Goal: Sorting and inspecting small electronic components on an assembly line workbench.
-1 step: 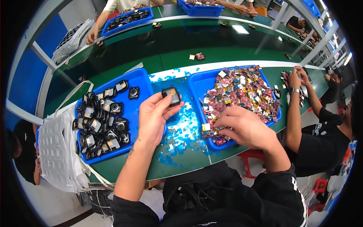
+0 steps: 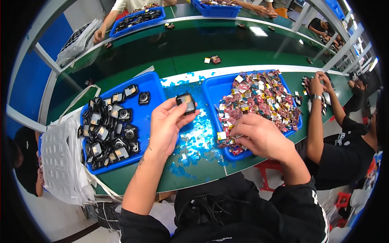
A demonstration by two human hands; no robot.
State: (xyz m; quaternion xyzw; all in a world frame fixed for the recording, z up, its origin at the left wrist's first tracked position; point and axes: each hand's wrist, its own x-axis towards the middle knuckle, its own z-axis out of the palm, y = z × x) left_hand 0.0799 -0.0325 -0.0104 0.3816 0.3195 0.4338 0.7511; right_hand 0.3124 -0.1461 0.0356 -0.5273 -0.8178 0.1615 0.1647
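My left hand (image 2: 168, 121) pinches a small black smartwatch case (image 2: 186, 104) between thumb and fingers, raised over the gap between two blue trays. Its squarish face with a tan and grey patch is turned up. My right hand (image 2: 261, 135) is lowered onto the near left part of a heap of small red circuit boards (image 2: 259, 95) with white and yellow bits. Its fingers are curled together at the heap, and what they hold is hidden. The heap fills the right blue tray (image 2: 211, 91). In the left blue tray (image 2: 152, 87) lie many similar black watch cases (image 2: 107, 125).
Blue film scraps (image 2: 194, 141) litter the green table (image 2: 162, 182) between the trays. A stack of white moulded trays (image 2: 60, 162) stands at the left. Co-workers sit across and at the right, where a co-worker's hands (image 2: 318, 87) handle small parts. A red stool (image 2: 267, 172) is below.
The watch case in my left hand has tilted slightly. My right hand stays at the heap with almost no shift.
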